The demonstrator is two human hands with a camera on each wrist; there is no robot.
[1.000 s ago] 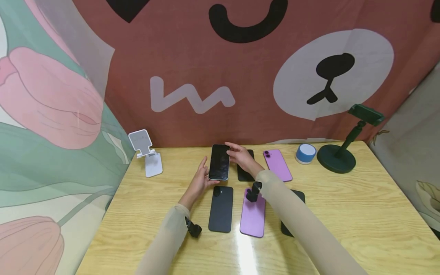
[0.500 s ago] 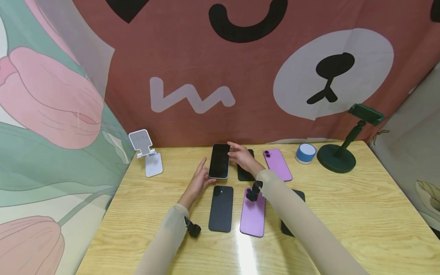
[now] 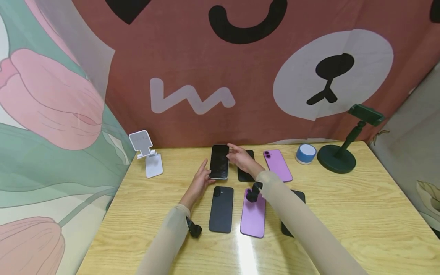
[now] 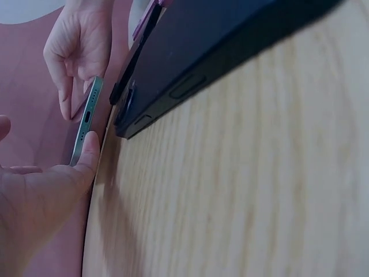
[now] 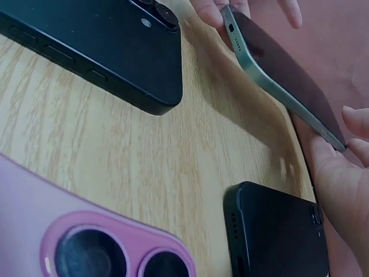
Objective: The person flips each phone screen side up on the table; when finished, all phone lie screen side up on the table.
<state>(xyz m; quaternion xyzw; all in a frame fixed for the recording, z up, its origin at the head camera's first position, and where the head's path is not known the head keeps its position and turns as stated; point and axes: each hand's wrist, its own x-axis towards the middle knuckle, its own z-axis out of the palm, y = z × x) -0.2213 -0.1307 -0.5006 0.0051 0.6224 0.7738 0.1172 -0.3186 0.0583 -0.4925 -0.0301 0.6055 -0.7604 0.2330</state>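
A smartphone point(image 3: 219, 162) with a black screen facing up and a pale green edge is held between both hands, off the table near its back edge. The left hand point(image 3: 198, 182) grips its near left corner; in the left wrist view the thumb point(image 4: 89, 151) lies against the end with the charging port. The right hand point(image 3: 242, 159) pinches the far right side. In the right wrist view the phone point(image 5: 274, 55) is tilted, with its shadow on the wood below. Nearest the left hand lies a black phone point(image 3: 221, 210), back up; another black phone point(image 3: 245, 173) lies under the right hand.
Two pink-purple phones point(image 3: 252, 221) point(image 3: 278, 165) and a further dark phone point(image 3: 298, 196), partly behind the right sleeve, lie on the wooden table point(image 3: 343, 229). A white phone stand point(image 3: 153, 165) is at left; a blue-and-white round object point(image 3: 305, 154) and a dark green stand point(image 3: 337, 158) are at right.
The phone has shifted very slightly away from the person. The left thumb reaches less far along its near edge than a second ago. The other phones and stands have stayed put.
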